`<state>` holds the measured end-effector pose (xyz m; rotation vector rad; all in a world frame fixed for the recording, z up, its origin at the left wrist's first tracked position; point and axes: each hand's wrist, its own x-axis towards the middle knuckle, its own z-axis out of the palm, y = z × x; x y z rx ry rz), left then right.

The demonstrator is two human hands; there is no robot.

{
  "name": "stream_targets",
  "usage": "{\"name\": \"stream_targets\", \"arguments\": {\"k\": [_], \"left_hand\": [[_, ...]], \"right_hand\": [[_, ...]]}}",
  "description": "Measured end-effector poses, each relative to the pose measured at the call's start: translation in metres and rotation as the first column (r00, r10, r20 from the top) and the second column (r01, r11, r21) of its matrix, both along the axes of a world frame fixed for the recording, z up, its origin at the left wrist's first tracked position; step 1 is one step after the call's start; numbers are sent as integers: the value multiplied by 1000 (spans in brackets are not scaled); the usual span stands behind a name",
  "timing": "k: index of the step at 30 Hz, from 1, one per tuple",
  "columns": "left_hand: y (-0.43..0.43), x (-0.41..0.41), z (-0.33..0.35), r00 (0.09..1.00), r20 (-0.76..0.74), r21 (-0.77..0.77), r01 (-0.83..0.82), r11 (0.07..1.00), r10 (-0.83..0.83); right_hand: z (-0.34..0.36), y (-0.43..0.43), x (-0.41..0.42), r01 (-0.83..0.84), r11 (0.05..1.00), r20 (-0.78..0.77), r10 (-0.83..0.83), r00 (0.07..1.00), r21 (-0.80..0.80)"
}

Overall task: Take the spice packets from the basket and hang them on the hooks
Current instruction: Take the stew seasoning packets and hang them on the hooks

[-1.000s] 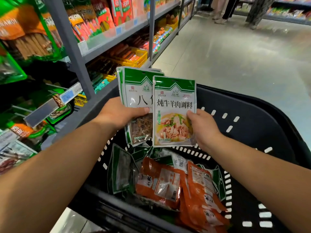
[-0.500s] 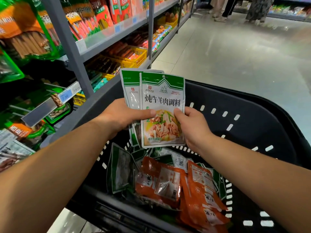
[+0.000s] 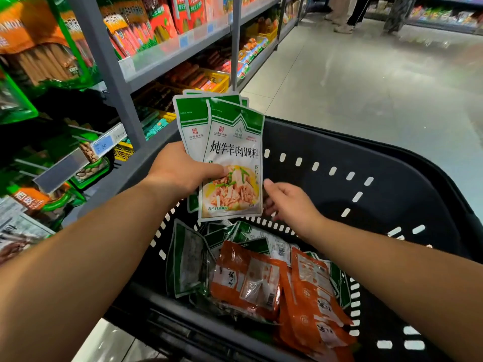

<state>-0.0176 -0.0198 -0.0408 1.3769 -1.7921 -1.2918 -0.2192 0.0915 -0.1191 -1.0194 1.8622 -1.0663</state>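
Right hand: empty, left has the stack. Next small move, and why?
Probably lower the right hand into the basket for one of the green packets lying loose there among orange packets. It hovers open beside the fanned stack that the left hand grips.

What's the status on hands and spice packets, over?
Left hand grips fanned stew-seasoning packets. Right hand open beside them, empty. Orange packets and green packets lie in black basket. Nothing seen in the way.
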Motion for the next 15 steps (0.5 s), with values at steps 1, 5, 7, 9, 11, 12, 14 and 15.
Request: {"name": "stream_targets", "arguments": {"k": [1, 5, 7, 9, 11, 12, 14, 15], "left_hand": [[0, 0, 1, 1000, 6, -20, -15, 1000, 15], [1, 1, 4, 1000, 1, -50, -27, 998, 27], [1, 1, 2, 1000, 12, -55, -14, 998, 15], [-1, 0, 0, 999, 34, -65, -1, 998, 3], [-2, -1, 0, 999, 52, -78, 4, 997, 0], [-2, -1, 0, 999, 51, -79, 7, 997, -3], [-4, -1, -2, 999, 41, -87, -3, 996, 6], [-4, 0, -2, 999, 32, -90, -10, 996, 13]], "right_hand": [[-11, 0, -4, -19, 998, -45, 22, 999, 63], [-51, -4, -20, -157, 872, -219, 285, 933, 463], [-73, -2, -21, -196, 767, -185, 379, 907, 611], [-91, 2, -16, -205, 703, -144, 402, 904, 681], [-100, 5, -11, -222, 691, -141, 427, 893, 688], [-100, 5, -9, -226, 699, -149, 433, 889, 678], [-91, 5, -9, -244, 723, -158, 440, 884, 646], [-88, 4, -10, -261, 737, -147, 438, 887, 623]]}}
